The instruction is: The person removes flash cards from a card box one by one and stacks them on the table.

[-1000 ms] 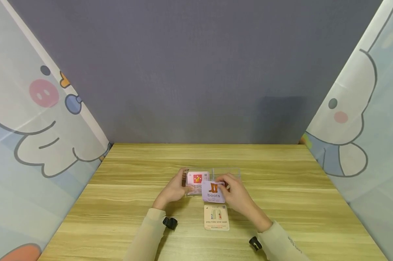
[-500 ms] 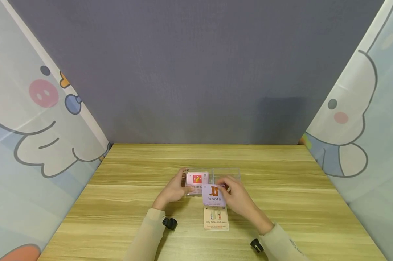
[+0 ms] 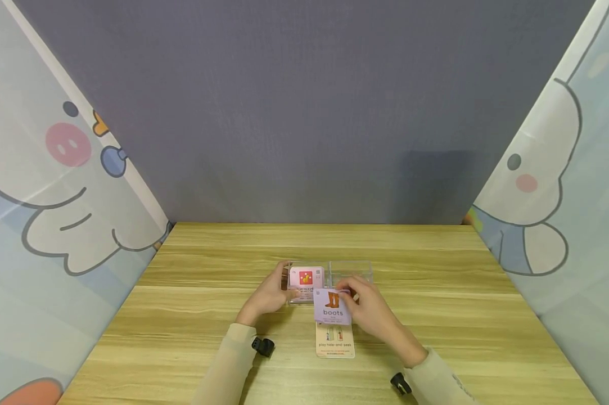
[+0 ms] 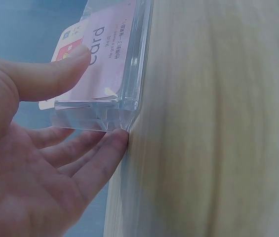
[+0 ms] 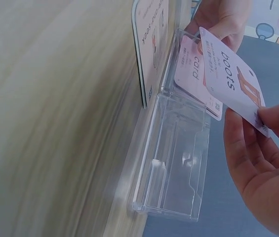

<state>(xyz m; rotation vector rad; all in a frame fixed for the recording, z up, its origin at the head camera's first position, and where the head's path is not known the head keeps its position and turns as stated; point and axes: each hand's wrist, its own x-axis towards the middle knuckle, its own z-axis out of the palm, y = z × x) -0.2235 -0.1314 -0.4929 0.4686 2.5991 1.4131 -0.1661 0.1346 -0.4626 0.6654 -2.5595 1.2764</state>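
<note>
"Boots card (image 3: 329,316) first: where is it in the head view?"

"In the right hand (image 3: 369,306), overlapping the top of the hide-and-seek card (image 3: 335,344), which lies on the wooden surface (image 3: 218,270). Just beyond is a clear box (image 3: 351,268) with two compartments side by side."

"What do they hold?"

"The left one has a pink card (image 3: 306,279) printed with the word 'card', face up. The right one is partly behind the right hand. The left hand (image 3: 267,295) is at the box's left end."

"And the left wrist view?"

"That hand grips the box: thumb over the pink card, fingertips on the outside wall. I can't tell how many cards lie underneath."

"Now the right wrist view?"

"The right hand pinches the boots card near its upper edge, between thumb and fingers. The card is raised off the surface and hides part of the pink one. Light glints on the right compartment's clear plastic, and the hide-and-seek card lies near the box's front wall."
</note>
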